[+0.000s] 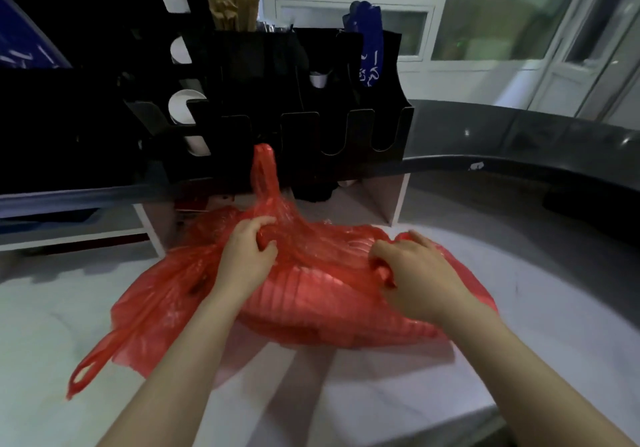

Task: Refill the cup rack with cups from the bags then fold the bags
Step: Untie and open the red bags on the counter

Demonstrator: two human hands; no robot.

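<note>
A red plastic bag (311, 294) lies on the white counter (381, 394), bulging with ribbed stacks of cups seen through the film. My left hand (247, 252) grips a bunch of the bag near its top middle, below a handle loop (264, 169) that stands upright. My right hand (415, 273) pinches the bag film on the right side. Another handle loop (86, 370) trails toward the front left. Behind the bag stands the black cup rack (270, 100), with white cups (185, 105) showing in its left slots and one cup (318, 79) further right.
Wooden stirrers (235, 10) and a blue packet (367, 48) stick up from the top of the rack. A dark curved raised ledge (519, 148) runs behind and to the right of the counter. Windows fill the background.
</note>
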